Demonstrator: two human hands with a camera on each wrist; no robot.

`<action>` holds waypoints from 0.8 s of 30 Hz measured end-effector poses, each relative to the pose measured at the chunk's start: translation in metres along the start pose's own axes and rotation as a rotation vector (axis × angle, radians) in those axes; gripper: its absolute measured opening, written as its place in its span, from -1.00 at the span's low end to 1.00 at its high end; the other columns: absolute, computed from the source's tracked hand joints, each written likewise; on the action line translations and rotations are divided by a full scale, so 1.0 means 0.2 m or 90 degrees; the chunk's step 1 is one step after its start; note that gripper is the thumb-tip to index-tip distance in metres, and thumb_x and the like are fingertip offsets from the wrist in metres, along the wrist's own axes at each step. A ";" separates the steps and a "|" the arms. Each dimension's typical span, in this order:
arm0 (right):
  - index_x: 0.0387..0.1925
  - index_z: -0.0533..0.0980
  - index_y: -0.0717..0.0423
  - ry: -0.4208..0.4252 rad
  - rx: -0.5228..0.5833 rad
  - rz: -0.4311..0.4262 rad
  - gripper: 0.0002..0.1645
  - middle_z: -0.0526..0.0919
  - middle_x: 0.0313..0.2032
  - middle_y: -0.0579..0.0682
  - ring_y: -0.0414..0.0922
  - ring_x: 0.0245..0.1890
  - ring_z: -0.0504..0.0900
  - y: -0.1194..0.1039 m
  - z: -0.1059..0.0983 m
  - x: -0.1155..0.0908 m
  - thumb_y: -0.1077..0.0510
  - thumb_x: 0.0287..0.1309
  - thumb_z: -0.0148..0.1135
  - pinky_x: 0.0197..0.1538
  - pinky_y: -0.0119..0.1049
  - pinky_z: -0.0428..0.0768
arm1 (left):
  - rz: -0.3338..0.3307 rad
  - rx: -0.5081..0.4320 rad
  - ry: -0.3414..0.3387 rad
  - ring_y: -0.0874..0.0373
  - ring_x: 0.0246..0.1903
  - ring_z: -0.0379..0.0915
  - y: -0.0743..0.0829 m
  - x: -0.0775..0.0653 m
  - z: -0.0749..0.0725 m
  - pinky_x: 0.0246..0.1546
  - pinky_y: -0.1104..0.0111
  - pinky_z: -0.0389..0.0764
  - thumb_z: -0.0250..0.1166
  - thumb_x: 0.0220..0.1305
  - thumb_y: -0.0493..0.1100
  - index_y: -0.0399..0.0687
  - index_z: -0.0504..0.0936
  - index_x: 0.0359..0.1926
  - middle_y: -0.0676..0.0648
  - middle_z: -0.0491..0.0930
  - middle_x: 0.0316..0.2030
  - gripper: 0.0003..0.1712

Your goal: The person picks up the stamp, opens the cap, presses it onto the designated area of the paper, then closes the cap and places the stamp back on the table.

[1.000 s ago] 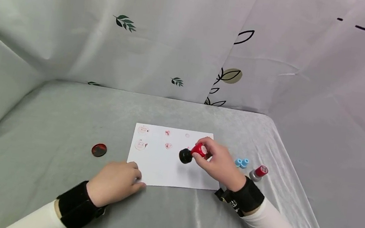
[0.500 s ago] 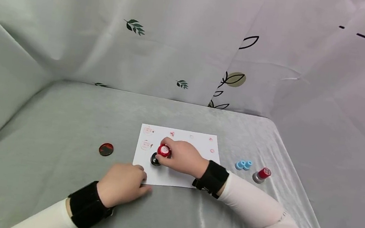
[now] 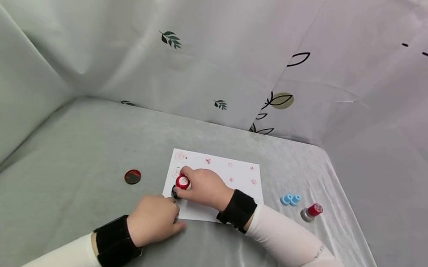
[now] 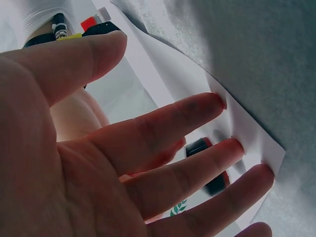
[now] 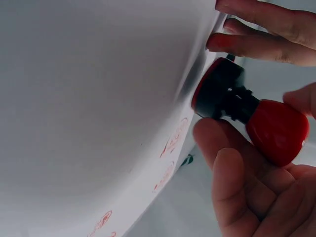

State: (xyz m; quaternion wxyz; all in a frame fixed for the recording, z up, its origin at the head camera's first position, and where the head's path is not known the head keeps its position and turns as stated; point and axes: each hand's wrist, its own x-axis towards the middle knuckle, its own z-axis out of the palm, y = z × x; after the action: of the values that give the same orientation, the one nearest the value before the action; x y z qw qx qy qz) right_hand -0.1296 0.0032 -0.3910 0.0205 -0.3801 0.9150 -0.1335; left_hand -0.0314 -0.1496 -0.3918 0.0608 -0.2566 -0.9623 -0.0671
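Note:
My right hand (image 3: 207,187) grips a stamp with a red knob (image 3: 183,181) and a black base, over the left part of a white sheet of paper (image 3: 197,212). In the right wrist view, thumb and fingers surround the red handle (image 5: 279,131), and the red-edged black base (image 5: 222,89) faces the paper close up; whether it touches, I cannot tell. My left hand (image 3: 156,218) has its fingers spread and nearly straight, fingertips (image 4: 264,173) resting on the paper's near left corner. Red prints (image 5: 175,138) mark the sheet, some hidden by the right hand.
A dark round disc with red patches (image 3: 133,177) lies left of the paper. To its right are small light-blue cylinders (image 3: 290,200) and a red-and-silver stamp (image 3: 311,211). Grey cloth (image 3: 96,136) covers the table, with pale fabric walls (image 3: 207,60) behind and beside it.
My right hand has carried the stamp left from the paper's right side and lowered it near the left edge. The left hand stays at its corner; the head view has shifted slightly.

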 end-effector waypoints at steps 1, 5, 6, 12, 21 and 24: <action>-0.23 0.45 -0.01 -0.006 -0.006 0.001 -0.68 0.50 -0.65 -0.25 -0.32 -0.66 0.42 0.00 0.01 0.00 -0.12 0.11 0.21 -0.56 -0.46 0.39 | 0.001 -0.001 0.001 0.06 -0.75 0.35 0.00 0.00 0.00 -0.82 0.21 0.29 0.39 -0.04 0.17 0.05 0.45 -0.82 0.04 0.37 -0.79 -0.53; -0.27 0.45 -0.04 -0.015 -0.033 0.000 -0.70 0.49 -0.65 -0.26 -0.33 -0.65 0.41 -0.01 0.03 0.01 -0.14 0.11 0.22 -0.56 -0.46 0.39 | 0.007 -0.001 0.012 0.05 -0.74 0.36 0.02 -0.01 0.01 -0.83 0.19 0.29 0.39 -0.06 0.15 0.03 0.46 -0.82 0.01 0.40 -0.78 -0.54; -0.28 0.45 -0.04 -0.014 -0.039 -0.002 -0.70 0.49 -0.65 -0.26 -0.33 -0.65 0.41 -0.01 0.04 0.01 -0.14 0.11 0.22 -0.56 -0.46 0.38 | 0.008 -0.001 0.013 0.05 -0.74 0.36 0.02 -0.01 0.01 -0.83 0.19 0.29 0.39 -0.06 0.15 0.03 0.46 -0.83 0.00 0.41 -0.77 -0.54; -0.35 0.42 -0.04 0.001 -0.055 -0.021 -0.74 0.46 -0.67 -0.25 -0.31 -0.67 0.39 -0.01 0.05 0.02 -0.11 0.12 0.20 -0.61 -0.47 0.34 | 0.009 -0.013 0.005 0.05 -0.74 0.36 0.03 -0.01 0.01 -0.83 0.21 0.29 0.39 -0.05 0.16 0.02 0.48 -0.82 0.00 0.44 -0.74 -0.53; -0.41 0.30 -0.01 0.003 -0.135 -0.063 -0.74 0.38 -0.74 -0.21 -0.25 -0.78 0.33 0.00 0.09 0.05 -0.07 0.17 0.07 -0.71 -0.41 0.28 | 0.002 -0.023 -0.002 0.09 -0.76 0.33 0.03 -0.01 0.00 -0.84 0.23 0.29 0.41 -0.05 0.17 0.06 0.43 -0.86 -0.02 0.51 -0.61 -0.49; -0.39 0.30 0.01 -0.004 -0.159 -0.071 -0.73 0.38 -0.75 -0.21 -0.23 -0.80 0.33 -0.01 0.09 0.06 -0.09 0.20 0.04 -0.72 -0.38 0.32 | -0.002 -0.031 -0.010 0.09 -0.75 0.31 0.02 -0.02 0.00 -0.82 0.23 0.30 0.42 -0.05 0.17 0.06 0.40 -0.87 -0.02 0.49 -0.61 -0.47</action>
State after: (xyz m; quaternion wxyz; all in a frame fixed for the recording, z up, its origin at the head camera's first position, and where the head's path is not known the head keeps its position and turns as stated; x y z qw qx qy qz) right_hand -0.1343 -0.0109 -0.4077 -0.0316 -0.4302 0.9020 -0.0184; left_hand -0.0265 -0.1486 -0.3912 0.0468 -0.2566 -0.9613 -0.0883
